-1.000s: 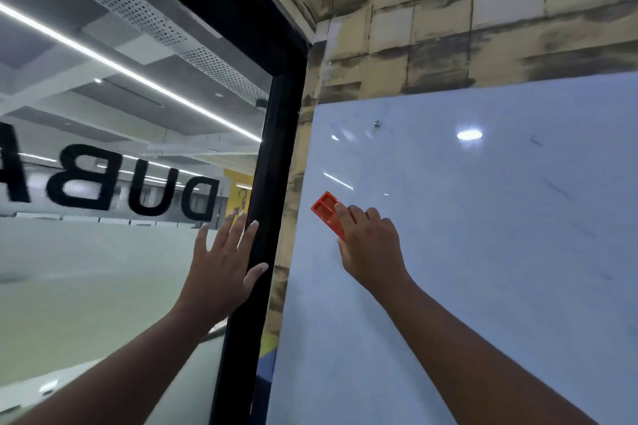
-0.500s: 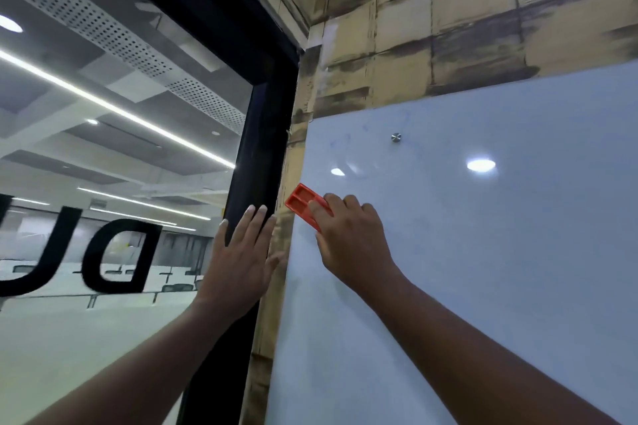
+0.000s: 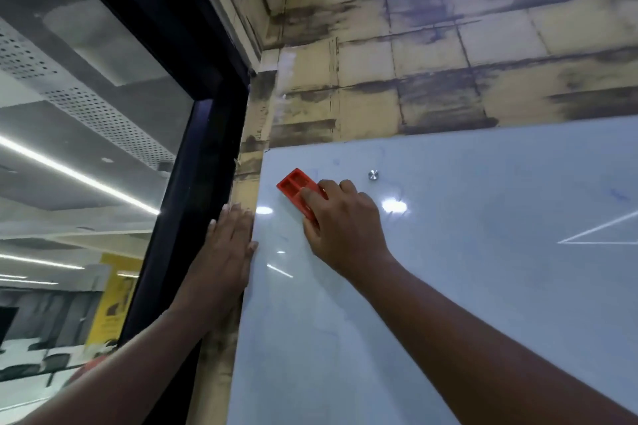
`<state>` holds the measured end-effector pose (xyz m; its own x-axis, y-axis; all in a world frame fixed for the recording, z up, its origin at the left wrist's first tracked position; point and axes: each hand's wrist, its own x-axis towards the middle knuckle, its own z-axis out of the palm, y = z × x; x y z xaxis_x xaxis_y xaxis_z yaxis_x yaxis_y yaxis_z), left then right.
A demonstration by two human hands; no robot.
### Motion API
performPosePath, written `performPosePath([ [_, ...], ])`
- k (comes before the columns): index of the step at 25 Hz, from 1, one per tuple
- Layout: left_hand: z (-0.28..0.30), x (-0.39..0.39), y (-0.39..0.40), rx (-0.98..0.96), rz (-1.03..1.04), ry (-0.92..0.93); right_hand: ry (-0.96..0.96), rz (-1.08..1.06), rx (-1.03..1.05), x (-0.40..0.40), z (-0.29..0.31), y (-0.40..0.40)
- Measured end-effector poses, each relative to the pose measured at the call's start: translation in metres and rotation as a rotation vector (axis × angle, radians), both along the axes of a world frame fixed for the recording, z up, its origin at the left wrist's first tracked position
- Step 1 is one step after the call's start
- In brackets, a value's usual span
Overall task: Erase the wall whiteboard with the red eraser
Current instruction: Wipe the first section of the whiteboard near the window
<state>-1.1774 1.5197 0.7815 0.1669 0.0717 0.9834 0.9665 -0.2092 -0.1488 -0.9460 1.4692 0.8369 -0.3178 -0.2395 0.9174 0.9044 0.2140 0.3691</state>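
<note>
The pale blue-white whiteboard (image 3: 466,252) hangs on a tiled wall and fills the right half of the view. My right hand (image 3: 341,224) grips the red eraser (image 3: 295,185) and presses it flat on the board near its top left corner. Only the eraser's upper left end shows past my fingers. My left hand (image 3: 226,252) lies flat with straight fingers on the wall strip at the board's left edge, and its thumb reaches onto the board. Faint blue marks remain near the corner and further right (image 3: 618,195).
A black door frame (image 3: 193,183) runs down just left of the board, with a glass pane (image 3: 79,183) beyond it. A round metal mounting stud (image 3: 373,174) sits right of the eraser. Stained yellow tiles (image 3: 414,79) cover the wall above.
My right hand carried the eraser up toward the board's top left corner. My left hand shifted right, from the glass and black frame onto the wall strip beside the board.
</note>
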Motion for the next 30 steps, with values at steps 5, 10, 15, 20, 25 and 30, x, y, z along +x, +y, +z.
performPosePath([
  [5,-0.001,0.011,0.028,0.100,-0.340,-0.141,-0.001,-0.060,0.065,-0.007,-0.010,0.008],
  [10,-0.009,0.012,0.041,0.210,-0.435,-0.172,-0.041,-0.120,0.098,-0.023,-0.004,0.012],
  [15,-0.009,0.010,0.045,0.253,-0.441,-0.152,-0.048,-0.146,0.118,-0.051,0.001,0.021],
  [20,-0.010,0.008,0.046,0.310,-0.437,-0.129,0.145,-0.170,0.163,0.001,0.030,0.008],
  [25,-0.014,0.008,0.045,0.293,-0.447,-0.140,0.257,-0.154,0.138,0.035,0.029,0.006],
  [30,-0.026,0.007,0.043,0.236,-0.498,-0.156,0.320,-0.010,0.100,-0.008,0.019,0.011],
])
